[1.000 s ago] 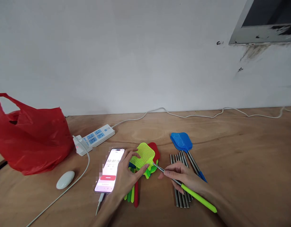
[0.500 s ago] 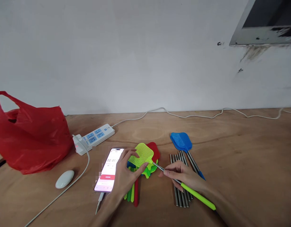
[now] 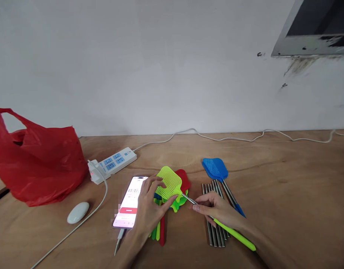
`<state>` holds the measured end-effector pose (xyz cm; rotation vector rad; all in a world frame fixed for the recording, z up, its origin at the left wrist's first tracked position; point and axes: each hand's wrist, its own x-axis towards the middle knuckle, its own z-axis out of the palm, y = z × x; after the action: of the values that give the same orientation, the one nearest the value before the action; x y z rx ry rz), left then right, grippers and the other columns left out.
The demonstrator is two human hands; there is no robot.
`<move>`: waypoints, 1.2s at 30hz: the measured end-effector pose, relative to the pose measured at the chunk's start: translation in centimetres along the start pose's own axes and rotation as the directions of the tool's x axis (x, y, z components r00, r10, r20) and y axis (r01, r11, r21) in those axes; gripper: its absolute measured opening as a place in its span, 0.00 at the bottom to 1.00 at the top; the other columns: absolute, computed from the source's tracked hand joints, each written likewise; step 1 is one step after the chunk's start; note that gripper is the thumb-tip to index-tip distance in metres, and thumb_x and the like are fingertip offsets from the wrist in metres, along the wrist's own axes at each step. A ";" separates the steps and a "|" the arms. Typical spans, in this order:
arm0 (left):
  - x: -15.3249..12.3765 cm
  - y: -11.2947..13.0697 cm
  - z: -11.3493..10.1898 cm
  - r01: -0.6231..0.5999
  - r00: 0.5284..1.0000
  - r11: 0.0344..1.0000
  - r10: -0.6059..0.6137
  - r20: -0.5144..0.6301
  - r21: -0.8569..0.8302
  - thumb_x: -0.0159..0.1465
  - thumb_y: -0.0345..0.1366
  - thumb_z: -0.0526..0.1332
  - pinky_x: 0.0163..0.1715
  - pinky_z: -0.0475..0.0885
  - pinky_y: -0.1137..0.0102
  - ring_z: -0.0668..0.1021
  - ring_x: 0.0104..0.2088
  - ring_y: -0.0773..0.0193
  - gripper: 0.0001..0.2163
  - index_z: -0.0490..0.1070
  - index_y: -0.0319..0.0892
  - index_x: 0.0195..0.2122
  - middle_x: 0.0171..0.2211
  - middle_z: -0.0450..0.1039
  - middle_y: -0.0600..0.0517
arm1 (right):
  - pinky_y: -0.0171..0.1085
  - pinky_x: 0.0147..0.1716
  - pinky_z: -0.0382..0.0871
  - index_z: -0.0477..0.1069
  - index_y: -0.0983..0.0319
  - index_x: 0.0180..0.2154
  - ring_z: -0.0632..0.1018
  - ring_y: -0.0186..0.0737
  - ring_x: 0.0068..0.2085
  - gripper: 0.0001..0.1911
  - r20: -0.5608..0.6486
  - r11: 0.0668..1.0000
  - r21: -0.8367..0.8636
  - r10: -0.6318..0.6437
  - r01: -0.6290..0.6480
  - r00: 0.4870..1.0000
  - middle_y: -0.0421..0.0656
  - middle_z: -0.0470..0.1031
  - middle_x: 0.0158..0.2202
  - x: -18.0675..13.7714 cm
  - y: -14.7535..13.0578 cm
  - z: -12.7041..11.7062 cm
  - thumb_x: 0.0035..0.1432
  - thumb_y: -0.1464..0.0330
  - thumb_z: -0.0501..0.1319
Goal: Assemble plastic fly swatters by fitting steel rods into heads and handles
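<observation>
A yellow-green fly swatter (image 3: pixel 169 182) is held between my two hands, its perforated head to the left and its green grip slanting down to the right. My left hand (image 3: pixel 149 209) pinches the head at its lower edge, near the neck, between thumb and fingers. On the metal shaft, the fingers of my right hand (image 3: pixel 216 209) are closed. Beneath the left hand lie a red swatter head (image 3: pixel 184 179), green heads (image 3: pixel 176 205) and several loose handles (image 3: pixel 162 229). Bare metal rods (image 3: pixel 216 235) lie side by side under the right hand, beside blue fly swatters (image 3: pixel 216 169).
A lit phone (image 3: pixel 128 205) on a charging cable lies left of my left hand. Farther left are a white mouse (image 3: pixel 78 212), a power strip (image 3: pixel 117 160) and a red plastic bag (image 3: pixel 46 164). A white cord (image 3: pixel 228 138) runs along the wall.
The yellow-green head has tilted slightly upward in my left hand. Both hands keep their grip, and the view has shifted a little.
</observation>
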<state>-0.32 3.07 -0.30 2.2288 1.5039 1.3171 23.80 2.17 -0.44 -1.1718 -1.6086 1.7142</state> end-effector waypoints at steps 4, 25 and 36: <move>0.1 0.2 -0.3 -0.052 0.999 0.998 0.053 0.013 -0.017 0.62 0.42 0.69 0.47 0.71 0.56 0.73 0.51 0.48 0.10 0.69 0.46 0.38 0.46 0.72 0.47 | 0.29 0.13 0.47 0.81 0.65 0.34 0.62 0.27 0.13 0.21 0.005 1.000 0.014 0.008 -0.008 1.000 0.32 0.59 0.15 0.1 0.3 -0.1 0.57 0.52 0.65; 0.5 -0.5 -0.3 0.526 0.831 0.647 -0.528 0.174 -0.552 0.61 0.48 0.66 0.47 0.76 0.60 0.78 0.52 0.47 0.22 0.75 0.40 0.52 0.53 0.76 0.44 | 0.31 0.15 0.49 0.82 0.66 0.38 0.60 0.29 0.13 0.34 -0.042 1.000 0.019 -0.005 0.006 0.999 0.32 0.57 0.11 -0.6 -0.3 0.9 0.58 0.42 0.57; 0.1 -0.1 -0.1 0.499 0.856 0.725 -0.496 0.144 -0.474 0.62 0.49 0.65 0.39 0.79 0.63 0.82 0.43 0.51 0.24 0.74 0.42 0.56 0.47 0.80 0.45 | 0.31 0.16 0.47 0.81 0.69 0.41 0.60 0.29 0.13 0.34 -0.016 0.998 -0.013 -0.065 0.065 0.998 0.32 0.58 0.11 -0.5 -0.2 1.1 0.59 0.44 0.58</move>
<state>-0.49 3.12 -0.23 1.3745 1.4093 1.3127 23.13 1.21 -0.20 -1.1245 -1.6313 1.6518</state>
